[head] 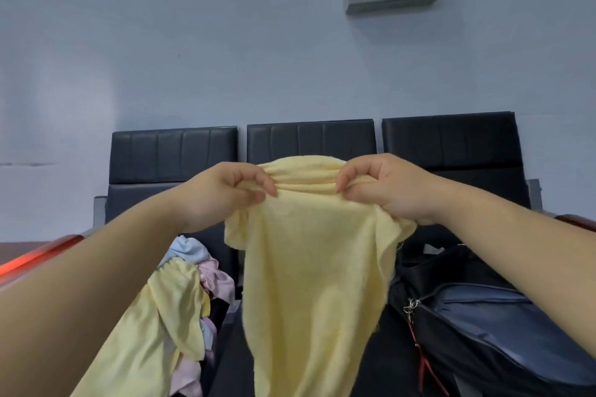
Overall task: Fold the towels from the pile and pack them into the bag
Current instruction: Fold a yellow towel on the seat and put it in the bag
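The left grip and right grip are each pinching the bunched top edge of a yellow towel, which is hanging between the towel pile and the dark bag.

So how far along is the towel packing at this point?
Done: nothing visible; no folded towel shows in the dark bag. In hand: the left hand and right hand pinch the top edge of a yellow towel, which hangs unfolded. Left: folding that one, then the pile of yellow, pink and blue towels.
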`<state>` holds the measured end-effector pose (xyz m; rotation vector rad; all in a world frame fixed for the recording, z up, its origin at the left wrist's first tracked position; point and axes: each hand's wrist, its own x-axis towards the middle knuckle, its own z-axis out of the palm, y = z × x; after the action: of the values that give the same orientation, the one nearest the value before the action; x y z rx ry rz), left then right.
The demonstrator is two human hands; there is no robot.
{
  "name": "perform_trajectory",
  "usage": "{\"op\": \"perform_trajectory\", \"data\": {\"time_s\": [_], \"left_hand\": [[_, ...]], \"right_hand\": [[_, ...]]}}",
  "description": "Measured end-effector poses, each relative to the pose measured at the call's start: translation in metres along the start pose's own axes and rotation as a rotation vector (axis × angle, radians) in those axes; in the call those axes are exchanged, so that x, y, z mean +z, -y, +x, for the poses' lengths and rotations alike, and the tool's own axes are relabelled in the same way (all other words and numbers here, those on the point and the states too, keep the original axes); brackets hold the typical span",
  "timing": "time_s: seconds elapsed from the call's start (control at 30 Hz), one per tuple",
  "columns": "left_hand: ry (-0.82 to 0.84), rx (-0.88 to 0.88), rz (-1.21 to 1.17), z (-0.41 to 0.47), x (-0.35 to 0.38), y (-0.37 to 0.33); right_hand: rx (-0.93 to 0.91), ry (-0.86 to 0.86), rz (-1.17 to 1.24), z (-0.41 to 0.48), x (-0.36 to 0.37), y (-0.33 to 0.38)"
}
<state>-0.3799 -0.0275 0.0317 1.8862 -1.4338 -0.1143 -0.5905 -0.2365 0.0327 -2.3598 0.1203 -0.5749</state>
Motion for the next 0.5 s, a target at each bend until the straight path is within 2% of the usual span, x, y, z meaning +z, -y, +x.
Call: {"op": "perform_trajectory", "data": {"time_s": [0.1, 0.17, 0.23, 0.3, 0.37, 0.5], "left_hand": [[-0.079, -0.035, -0.172, 0.002, 0.012, 0.020], [-0.064, -0.022, -0.238, 0.004, 0.015, 0.025], [0.078, 0.008, -0.266, 0.006, 0.015, 0.028], [0.292, 0.012, -0.283, 0.010, 0.013, 0.033], [0.450, -0.033, -0.183, 0.016, 0.013, 0.042], [0.524, -0.108, 0.326, 0.047, 0.024, 0.066]], "right_hand": [[0.024, 0.126, 0.029, 0.001, -0.001, -0.005], [0.060, 0.203, -0.106, 0.005, -0.001, -0.010], [0.103, 0.270, -0.240, 0.010, 0.002, -0.020], [0.136, 0.295, -0.304, 0.018, 0.005, -0.035], [0.146, 0.311, -0.310, 0.025, 0.007, -0.049], [0.190, 0.453, -0.264, 0.044, 0.015, -0.078]]}}
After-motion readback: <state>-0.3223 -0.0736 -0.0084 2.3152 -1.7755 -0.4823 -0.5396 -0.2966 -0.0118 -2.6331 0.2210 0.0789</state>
